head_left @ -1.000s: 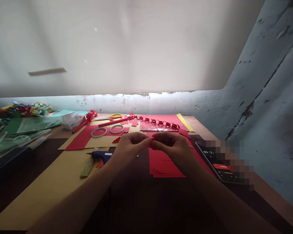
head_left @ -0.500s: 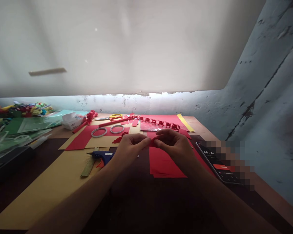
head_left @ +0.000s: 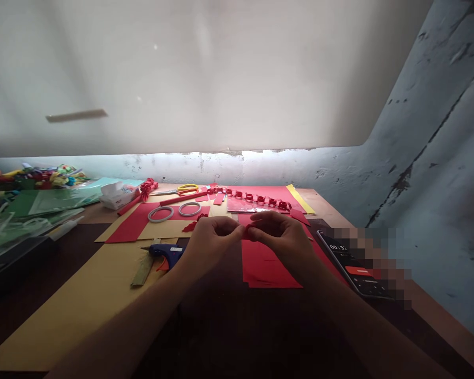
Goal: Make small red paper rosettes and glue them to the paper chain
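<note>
A small red paper piece (head_left: 246, 231) is pinched between the fingertips of both hands, mostly hidden by them. My left hand (head_left: 217, 234) is closed on its left side, thumb and forefinger pressed together. From the right, my right hand (head_left: 282, 234) grips it the same way. Beneath the hands lie red paper sheets (head_left: 270, 266). A blue glue gun (head_left: 168, 253) rests on a strip left of my left forearm. Just behind my left hand is a crinkled red paper shape (head_left: 190, 226).
Farther back lie a red paper chain (head_left: 255, 197), two tape rolls (head_left: 160, 213), yellow-handled scissors (head_left: 185, 188) and a white tissue box (head_left: 116, 196). A phone (head_left: 353, 268) lies at right. Tan paper (head_left: 71, 310) covers the left. A pale panel (head_left: 205, 79) hangs overhead.
Both hands stay almost in place. The fingertips have shifted very slightly around the red paper piece, and less of it shows between them.
</note>
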A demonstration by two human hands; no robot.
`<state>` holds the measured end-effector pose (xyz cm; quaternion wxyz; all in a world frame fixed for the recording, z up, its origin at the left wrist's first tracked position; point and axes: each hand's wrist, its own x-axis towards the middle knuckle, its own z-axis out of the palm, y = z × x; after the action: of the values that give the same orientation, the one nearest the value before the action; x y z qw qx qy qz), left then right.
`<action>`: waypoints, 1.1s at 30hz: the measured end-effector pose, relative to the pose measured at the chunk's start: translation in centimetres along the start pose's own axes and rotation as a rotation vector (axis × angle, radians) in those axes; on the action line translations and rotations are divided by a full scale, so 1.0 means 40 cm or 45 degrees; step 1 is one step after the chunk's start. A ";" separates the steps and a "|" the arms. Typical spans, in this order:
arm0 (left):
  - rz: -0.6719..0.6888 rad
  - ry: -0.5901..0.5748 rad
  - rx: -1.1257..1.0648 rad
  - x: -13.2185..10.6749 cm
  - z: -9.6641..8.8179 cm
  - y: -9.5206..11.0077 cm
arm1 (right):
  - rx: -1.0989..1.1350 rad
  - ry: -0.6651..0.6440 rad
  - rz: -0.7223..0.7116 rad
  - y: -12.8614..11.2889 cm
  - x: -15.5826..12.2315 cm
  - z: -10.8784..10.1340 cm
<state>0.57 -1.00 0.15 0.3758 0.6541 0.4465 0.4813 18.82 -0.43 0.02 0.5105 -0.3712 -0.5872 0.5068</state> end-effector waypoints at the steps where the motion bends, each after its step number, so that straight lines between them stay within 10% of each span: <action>1: 0.002 0.016 0.015 -0.001 0.001 0.001 | 0.001 -0.002 -0.001 0.001 0.000 0.000; 13: 0.050 0.203 0.129 -0.009 0.013 0.000 | -0.037 -0.011 -0.007 0.000 -0.002 0.011; 33: 0.042 -0.031 -0.057 -0.005 0.003 0.002 | -0.076 -0.056 0.007 -0.014 -0.002 0.002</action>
<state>0.68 -1.24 0.14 0.3878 0.6585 0.4202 0.4892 18.79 -0.63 0.56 0.4847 -0.3766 -0.6120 0.4987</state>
